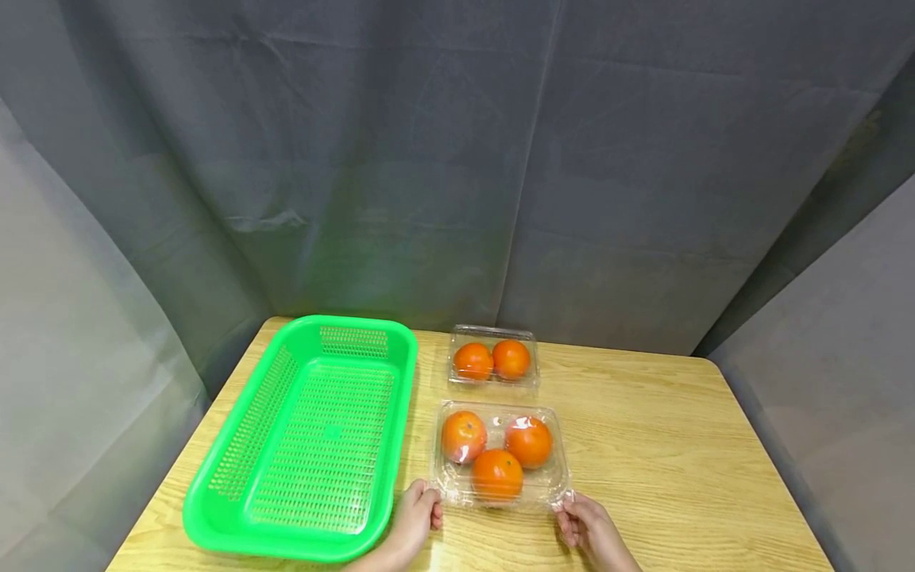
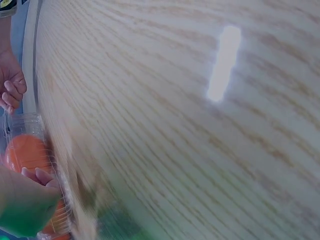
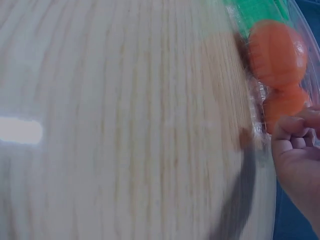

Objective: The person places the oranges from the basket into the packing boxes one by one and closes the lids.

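Observation:
A clear plastic clamshell box with three oranges inside sits near the front of the table. At its front left corner, my left hand pinches the rim. The fingers of my right hand pinch the front right corner. In the right wrist view, the right hand has its thumb and curled fingers at the box edge beside an orange. The left wrist view has the left hand partly covering the box and fruit.
Behind stands a second clear box holding two oranges. A large green perforated basket lies to the left, close to my left forearm. The wooden table extends rightward, with a grey curtain along its back edge.

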`<action>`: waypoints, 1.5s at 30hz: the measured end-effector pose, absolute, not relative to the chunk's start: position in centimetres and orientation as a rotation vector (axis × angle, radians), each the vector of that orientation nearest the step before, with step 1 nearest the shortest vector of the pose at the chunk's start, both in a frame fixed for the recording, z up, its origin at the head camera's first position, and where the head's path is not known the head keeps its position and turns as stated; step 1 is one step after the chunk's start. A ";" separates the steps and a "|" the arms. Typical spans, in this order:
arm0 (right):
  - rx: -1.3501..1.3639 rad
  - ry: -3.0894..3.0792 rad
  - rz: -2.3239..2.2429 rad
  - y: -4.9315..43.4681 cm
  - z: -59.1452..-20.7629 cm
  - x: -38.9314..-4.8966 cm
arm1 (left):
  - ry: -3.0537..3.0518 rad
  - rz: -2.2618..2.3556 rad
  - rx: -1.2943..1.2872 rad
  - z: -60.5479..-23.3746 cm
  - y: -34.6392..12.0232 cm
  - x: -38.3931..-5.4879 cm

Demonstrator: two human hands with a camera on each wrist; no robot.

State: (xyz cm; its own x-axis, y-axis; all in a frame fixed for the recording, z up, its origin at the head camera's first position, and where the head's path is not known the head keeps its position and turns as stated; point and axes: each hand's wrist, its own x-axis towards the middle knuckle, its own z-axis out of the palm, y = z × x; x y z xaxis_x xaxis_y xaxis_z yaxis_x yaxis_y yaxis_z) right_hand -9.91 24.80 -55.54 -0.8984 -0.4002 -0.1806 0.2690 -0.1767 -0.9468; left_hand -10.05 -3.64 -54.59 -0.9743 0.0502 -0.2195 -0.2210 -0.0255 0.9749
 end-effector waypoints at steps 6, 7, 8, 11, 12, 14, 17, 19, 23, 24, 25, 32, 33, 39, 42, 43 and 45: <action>-0.116 1.600 -2.165 24.7 -55.1 -9.8 | 2.040 2.144 -0.177 -54.4 -3.5 -10.0; -0.093 1.611 -2.154 24.6 -55.1 -9.8 | 2.037 2.148 -0.180 -54.4 -3.5 -10.0; -0.074 1.620 -2.143 24.6 -55.0 -9.7 | 2.035 2.150 -0.184 -54.4 -3.5 -10.0; -0.013 1.671 -2.099 24.5 -54.8 -9.7 | 2.026 2.152 -0.198 -54.5 -3.5 -10.0; 0.006 1.687 -2.085 24.5 -54.7 -9.7 | 2.024 2.150 -0.203 -54.5 -3.5 -10.0; 0.036 1.719 -2.061 24.4 -54.6 -9.7 | 2.018 2.150 -0.208 -54.4 -3.5 -10.0; 0.067 1.762 -2.039 24.2 -54.4 -9.7 | 2.009 2.158 -0.206 -53.7 -3.5 -9.8; 0.087 1.781 -2.031 24.1 -54.4 -9.7 | 2.007 2.166 -0.200 -53.1 -3.5 -9.6; 0.123 1.794 -2.029 23.9 -54.3 -9.7 | 2.006 2.170 -0.202 -53.0 -3.5 -9.6; 0.134 1.795 -2.028 23.9 -54.3 -9.7 | 2.006 2.166 -0.206 -53.3 -3.5 -9.6; 0.145 1.797 -2.028 23.8 -54.3 -9.7 | 2.008 2.165 -0.206 -53.7 -3.5 -9.8; 0.236 1.843 -1.992 23.5 -54.4 -9.8 | 2.041 2.149 -0.229 -55.0 -3.5 -10.1; 0.243 1.851 -1.982 23.5 -54.5 -9.9 | 2.047 2.147 -0.232 -55.0 -3.5 -10.1; 0.270 1.951 -1.942 23.4 -54.9 -10.0 | 2.189 2.103 -0.192 -55.0 -3.5 -10.0; 0.300 2.086 -1.902 23.0 -55.0 -10.0 | 2.290 2.062 -0.177 -55.1 -3.4 -10.1; 0.317 2.130 -1.893 22.9 -55.0 -9.9 | 2.319 2.057 -0.163 -55.1 -3.4 -10.0; 0.354 2.232 -1.859 22.7 -55.0 -9.9 | 2.381 2.035 -0.148 -54.9 -3.3 -10.0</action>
State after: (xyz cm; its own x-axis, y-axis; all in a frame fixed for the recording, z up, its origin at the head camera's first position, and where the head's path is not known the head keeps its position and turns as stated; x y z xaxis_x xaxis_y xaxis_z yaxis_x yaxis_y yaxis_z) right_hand -9.93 22.65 -55.05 -0.9481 0.0465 -0.3147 0.3179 0.1734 -0.9321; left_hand -10.00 -3.33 -54.95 -0.9955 -0.0681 -0.0656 -0.0754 0.1530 0.9854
